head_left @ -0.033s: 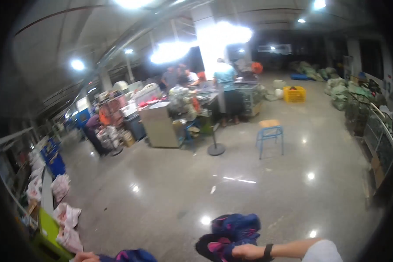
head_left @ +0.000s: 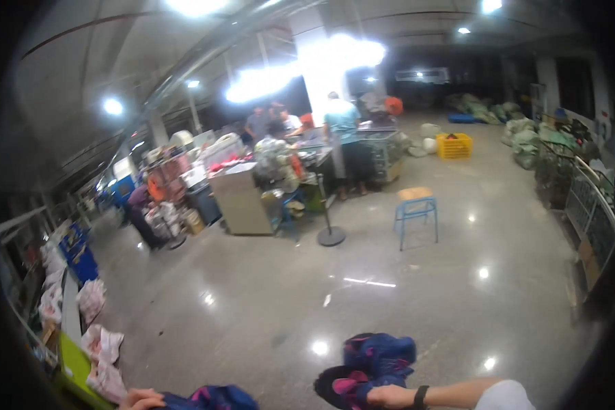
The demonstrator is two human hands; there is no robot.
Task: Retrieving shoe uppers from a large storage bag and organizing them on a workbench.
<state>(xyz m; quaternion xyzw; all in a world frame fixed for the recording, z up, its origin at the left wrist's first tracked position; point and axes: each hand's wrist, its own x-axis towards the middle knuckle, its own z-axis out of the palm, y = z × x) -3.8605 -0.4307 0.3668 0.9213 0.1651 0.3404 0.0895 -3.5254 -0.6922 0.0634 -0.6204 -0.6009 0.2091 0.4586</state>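
At the lower right, my right hand [head_left: 391, 396], with a black band on its wrist, is closed on a dark blue and pink fabric item [head_left: 383, 355] with a black rounded end. This bundle is bulky and folded, and its exact kind cannot be made out. My left hand [head_left: 142, 399] shows at the bottom edge, its fingers bent over a second dark blue fabric piece [head_left: 215, 398] with pink parts. The picture's lower edge cuts off much of that piece. Whether the two pieces join out of view cannot be told.
A blue-legged stool [head_left: 417, 198] stands ahead on the shiny floor, beside a round-based stand [head_left: 331, 236]. People work at cluttered tables beyond. A yellow crate [head_left: 454, 147] is farther back. Pink-white sacks [head_left: 102, 342] line the left; a metal-framed cart [head_left: 588, 212] stands right.
The room has shifted slightly left in the picture. Both hands and the blue fabric pieces sit a little farther right. More of my left hand's fingers show.
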